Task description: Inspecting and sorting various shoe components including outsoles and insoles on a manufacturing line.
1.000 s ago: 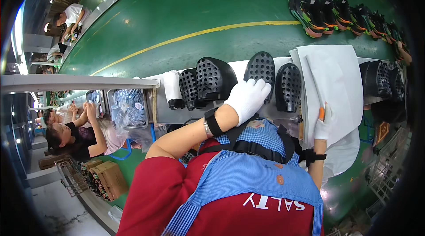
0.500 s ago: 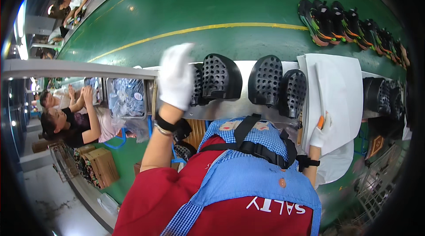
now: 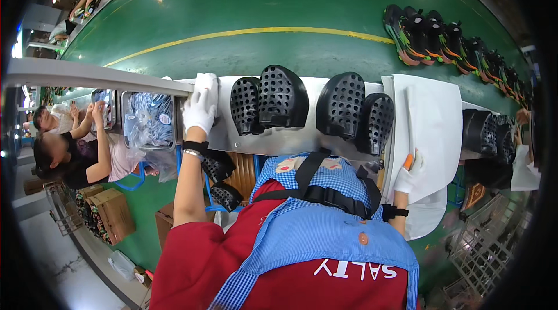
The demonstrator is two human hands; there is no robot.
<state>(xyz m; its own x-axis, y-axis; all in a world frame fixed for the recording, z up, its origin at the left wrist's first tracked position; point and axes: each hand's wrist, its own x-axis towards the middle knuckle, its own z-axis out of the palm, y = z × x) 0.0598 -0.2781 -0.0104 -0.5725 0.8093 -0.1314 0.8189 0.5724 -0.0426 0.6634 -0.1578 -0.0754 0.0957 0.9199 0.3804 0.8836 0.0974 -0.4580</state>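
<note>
My left hand [image 3: 199,109], in a white glove, lies on a narrow white piece [image 3: 207,82] at the left end of the metal table, fingers stretched out over it. In a white glove with one orange-covered finger, my right hand [image 3: 409,175] rests on the near part of large white sheets [image 3: 433,118], its fingers apart. Between my hands stand two pairs of black, hole-covered, shoe-shaped forms: a left pair with a large form [image 3: 283,98] and a narrower one [image 3: 244,106], and a right pair with another large form [image 3: 341,105] and a narrow one [image 3: 378,124].
Metal trays of blue packets [image 3: 150,121] sit to the left beneath a pale rail [image 3: 99,74]. More black forms lie below the table [image 3: 225,195] and beyond the sheets [image 3: 480,131]. Black-and-orange shoes [image 3: 430,34] line the far right. Co-workers [image 3: 87,153] sit at left.
My left hand has swung left and down from above the left pair, onto the white piece. My right hand stays on the sheets. The whole view has shifted slightly.
</note>
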